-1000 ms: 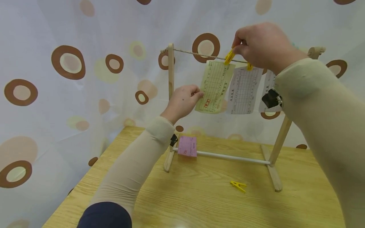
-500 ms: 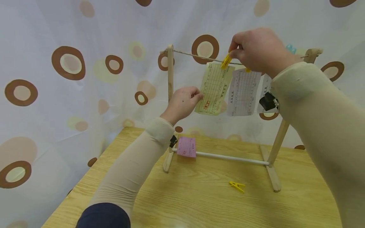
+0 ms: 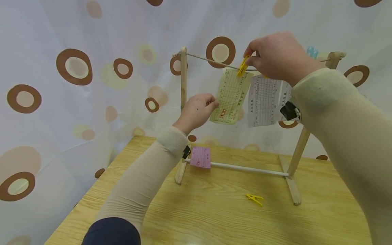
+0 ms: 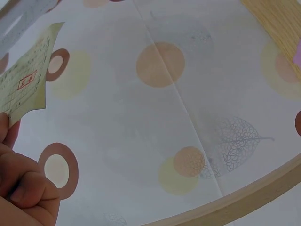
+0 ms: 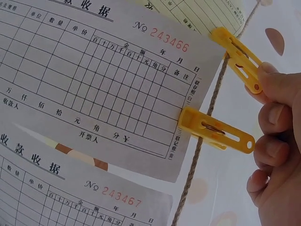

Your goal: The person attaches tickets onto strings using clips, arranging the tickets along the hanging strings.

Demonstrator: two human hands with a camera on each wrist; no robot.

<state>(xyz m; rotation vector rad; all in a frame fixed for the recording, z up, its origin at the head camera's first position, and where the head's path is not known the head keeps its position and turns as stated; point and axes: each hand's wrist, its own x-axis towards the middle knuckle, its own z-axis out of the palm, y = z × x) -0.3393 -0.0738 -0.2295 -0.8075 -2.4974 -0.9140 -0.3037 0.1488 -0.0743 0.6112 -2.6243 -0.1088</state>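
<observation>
My right hand (image 3: 277, 56) pinches a yellow clothespin (image 3: 242, 66) between thumb and forefinger. That clothespin sits over the rope (image 3: 211, 60) at the top edge of a pale yellow receipt slip (image 3: 229, 97). My left hand (image 3: 197, 110) pinches the slip's lower left edge, as the left wrist view also shows. Beside it a white receipt (image 3: 264, 102) hangs from the rope by a second yellow clothespin (image 5: 216, 129), close under my right fingers. Another white receipt (image 5: 84, 197) hangs beyond, partly hidden by the right wrist in the head view.
The rope runs between two wooden posts (image 3: 183, 78) joined low down by a white rod (image 3: 248, 168). A pink slip (image 3: 200, 157) is by the left post's foot. A loose yellow clothespin (image 3: 255, 199) lies on the wooden table (image 3: 196, 217). A patterned curtain (image 3: 122, 34) hangs behind.
My right hand has moved slightly down and left with the clothespin, and the rope dips a little there. The left hand stays at the yellow slip's edge.
</observation>
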